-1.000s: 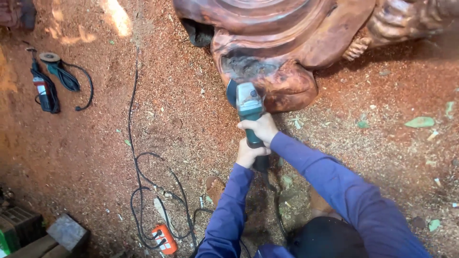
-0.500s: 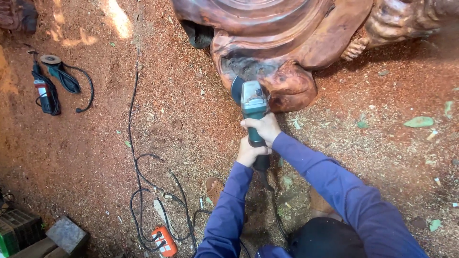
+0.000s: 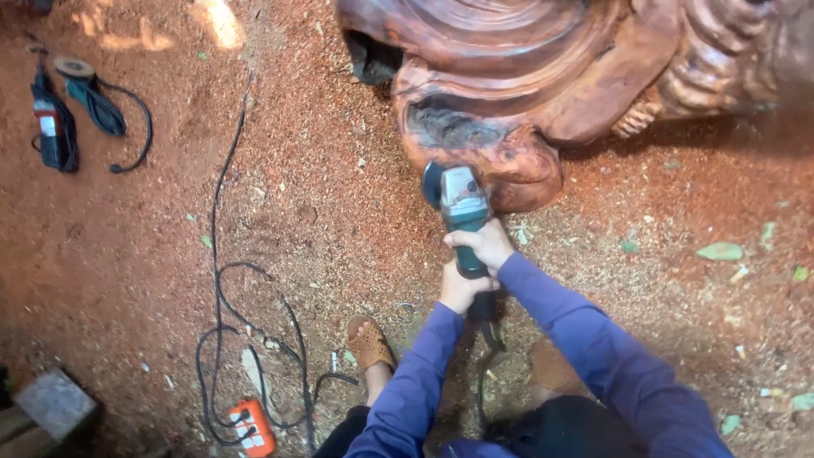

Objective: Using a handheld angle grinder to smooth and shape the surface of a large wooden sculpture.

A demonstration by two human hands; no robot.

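Note:
A teal and grey angle grinder (image 3: 462, 208) points up at a large reddish carved wooden sculpture (image 3: 526, 76). Its head sits against the lower rounded lobe of the carving (image 3: 517, 165). My right hand (image 3: 485, 244) wraps the upper part of the grinder's body. My left hand (image 3: 462, 290) grips the handle just below it. Both arms are in blue sleeves. The grinder's black cord runs down between my arms.
Sawdust covers the red earth floor. A black cable (image 3: 225, 280) loops down to an orange socket block (image 3: 253, 428). Two other power tools (image 3: 72, 110) lie at the upper left. My sandalled foot (image 3: 370, 343) is below the hands. A stone block (image 3: 52, 405) sits at the bottom left.
The grinder and both hands have shifted slightly down and right along the lower lobe of the carving. The grip is unchanged.

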